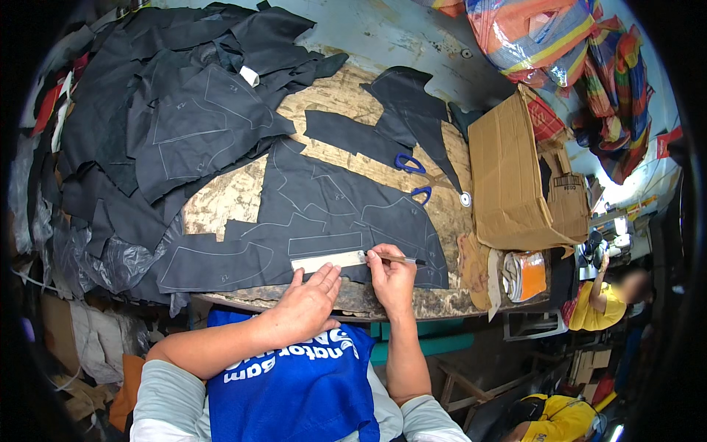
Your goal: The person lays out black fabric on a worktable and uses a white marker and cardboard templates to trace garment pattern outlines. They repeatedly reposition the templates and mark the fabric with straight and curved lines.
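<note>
Low centre of the frame: left hand [309, 298] flat, fingers spread, pinning the pale flat ruler [328, 261] on dark chalk-marked cloth [324, 214]; right hand [392, 276] pinches a thin marking pencil [401, 258] at the ruler's right end.

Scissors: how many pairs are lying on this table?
1. The scissors, with blue handles, lie on the dark cloth right of the table's middle, beside the cardboard box. More could be buried under the cloth pile at left.
</note>
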